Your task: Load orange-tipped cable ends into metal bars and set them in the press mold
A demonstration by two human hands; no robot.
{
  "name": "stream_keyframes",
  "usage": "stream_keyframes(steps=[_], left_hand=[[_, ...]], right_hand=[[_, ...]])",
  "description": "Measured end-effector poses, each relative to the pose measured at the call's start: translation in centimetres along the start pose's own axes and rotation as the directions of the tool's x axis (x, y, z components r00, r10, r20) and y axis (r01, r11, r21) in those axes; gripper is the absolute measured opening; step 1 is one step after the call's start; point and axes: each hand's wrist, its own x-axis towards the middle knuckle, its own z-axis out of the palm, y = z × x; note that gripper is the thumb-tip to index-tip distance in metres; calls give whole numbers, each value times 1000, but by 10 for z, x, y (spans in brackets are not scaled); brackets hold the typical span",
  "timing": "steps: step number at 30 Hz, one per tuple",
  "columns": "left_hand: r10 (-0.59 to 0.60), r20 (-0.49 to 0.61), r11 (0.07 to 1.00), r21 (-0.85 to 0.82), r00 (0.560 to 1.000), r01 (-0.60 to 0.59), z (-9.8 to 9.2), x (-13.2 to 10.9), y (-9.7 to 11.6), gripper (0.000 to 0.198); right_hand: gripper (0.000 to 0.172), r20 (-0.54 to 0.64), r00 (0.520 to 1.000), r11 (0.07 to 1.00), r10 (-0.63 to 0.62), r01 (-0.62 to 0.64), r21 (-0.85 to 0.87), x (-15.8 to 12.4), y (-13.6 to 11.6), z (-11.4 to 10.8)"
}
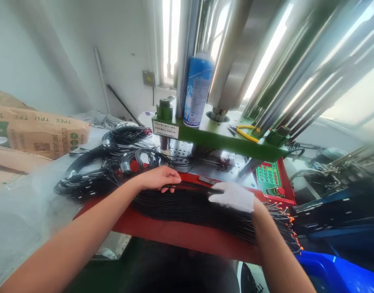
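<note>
A thick bundle of thin black cables [180, 207] lies across the red front ledge [162, 230] of a machine, with orange-tipped ends at its right. My bare left hand [159, 178] is closed at the bundle's back edge, fingers curled around a few of the black cables. Farther right, my right hand [231, 196] wears a white glove and grips cables along the same edge, its thumb and fingers on either side of them. The cable parts inside both hands are hidden.
Coiled black cables [125, 136] pile up at left beside brown paper sacks [46, 130]. On the green machine beam [229, 140] stand a blue spray can [199, 89] and yellow-handled pliers [246, 132]. A control panel [269, 179] and a blue bin [336, 270] are at right.
</note>
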Motion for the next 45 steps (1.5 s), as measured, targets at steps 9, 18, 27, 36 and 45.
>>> stream_keyframes(steps=[9,18,27,36,45], left_hand=[[-17,-1,986,168,1000,17,-15,1,2,33],[-100,577,924,-249,811,291,194,8,36,42],[-24,339,776,-587,941,231,196,15,36,36],[76,413,798,-571,908,193,203,17,29,28],[150,365,776,-619,919,120,193,19,32,29]], right_hand=[[52,-727,637,935,254,-355,15,-124,70,-97],[40,-547,836,931,-47,-162,-328,-74,39,-6],[44,-738,663,972,127,64,224,-69,65,-20],[49,-594,804,500,11,510,700,-43,64,21],[57,-377,926,86,-1,375,923,-51,56,50]])
